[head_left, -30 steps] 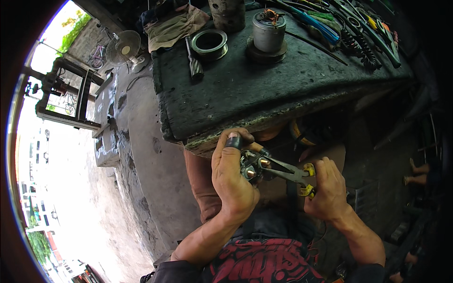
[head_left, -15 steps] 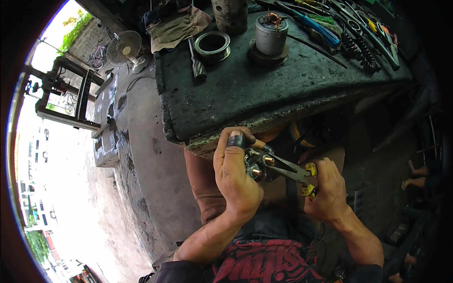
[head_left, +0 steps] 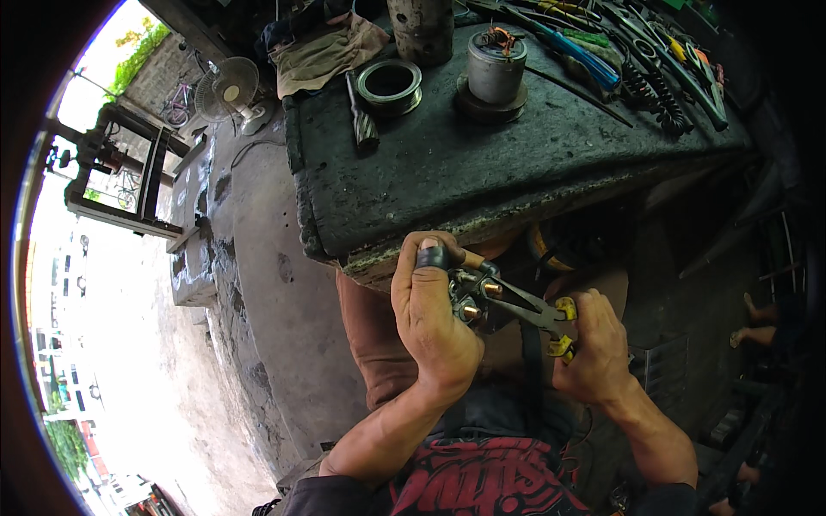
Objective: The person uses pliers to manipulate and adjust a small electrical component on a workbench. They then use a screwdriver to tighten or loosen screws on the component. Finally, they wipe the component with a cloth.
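Note:
My left hand (head_left: 434, 322) is closed around a small metal part (head_left: 467, 310) with two brass-coloured studs poking out toward the right. Dark tape or a sleeve wraps its thumb and a finger. Long-nosed pliers (head_left: 538, 315) with yellow-and-black handles are gripped in my right hand (head_left: 594, 348). Their jaws point up and left and reach the metal part beside the upper stud; whether they pinch anything cannot be made out. Both hands are held above my lap, just in front of the workbench edge.
On the dark workbench (head_left: 447, 172) stand a metal ring (head_left: 389, 86), a fluted steel cutter (head_left: 362, 116), and a grey cylinder (head_left: 496, 70) with copper wires on top. Hand tools (head_left: 662, 64) pile up at the far right, near a cloth (head_left: 331, 52) at far left. A fan (head_left: 231, 90) stands beyond.
Almost nothing differs. Both hands, the pliers and the metal part keep nearly the same pose, with only a slight shift in the picture.

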`<state>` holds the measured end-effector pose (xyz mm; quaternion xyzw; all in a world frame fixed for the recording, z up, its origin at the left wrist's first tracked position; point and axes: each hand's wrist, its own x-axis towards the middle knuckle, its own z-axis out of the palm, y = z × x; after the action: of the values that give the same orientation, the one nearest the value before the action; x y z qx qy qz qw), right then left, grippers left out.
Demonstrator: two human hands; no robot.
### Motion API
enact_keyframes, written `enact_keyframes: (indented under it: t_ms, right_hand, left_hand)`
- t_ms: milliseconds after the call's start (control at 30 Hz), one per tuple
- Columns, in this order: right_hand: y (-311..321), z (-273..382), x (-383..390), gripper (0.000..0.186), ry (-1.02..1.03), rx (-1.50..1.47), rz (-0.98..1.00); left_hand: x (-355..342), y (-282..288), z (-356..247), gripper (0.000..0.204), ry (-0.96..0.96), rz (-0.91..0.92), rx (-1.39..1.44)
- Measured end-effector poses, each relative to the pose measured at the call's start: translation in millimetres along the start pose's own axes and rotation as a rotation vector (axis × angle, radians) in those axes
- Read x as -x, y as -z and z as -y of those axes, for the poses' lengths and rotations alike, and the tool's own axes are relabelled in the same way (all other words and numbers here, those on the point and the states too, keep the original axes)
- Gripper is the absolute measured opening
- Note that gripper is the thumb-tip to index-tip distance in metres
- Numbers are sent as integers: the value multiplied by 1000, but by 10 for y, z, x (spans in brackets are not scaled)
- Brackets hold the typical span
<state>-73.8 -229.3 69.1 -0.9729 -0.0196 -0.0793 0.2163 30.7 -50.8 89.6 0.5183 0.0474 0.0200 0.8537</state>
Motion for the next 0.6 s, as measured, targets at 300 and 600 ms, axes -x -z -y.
enact_keyframes:
  t_ms: [300,600]
  right_hand:
    - [-23,-9,-6,69,-12,1,18]
    - [-107,-15,27,66,38,-42,-19]
  left_hand:
    - [-11,4,8,29,0,10,-16]
    - [2,83,72,30,-146,14,-175]
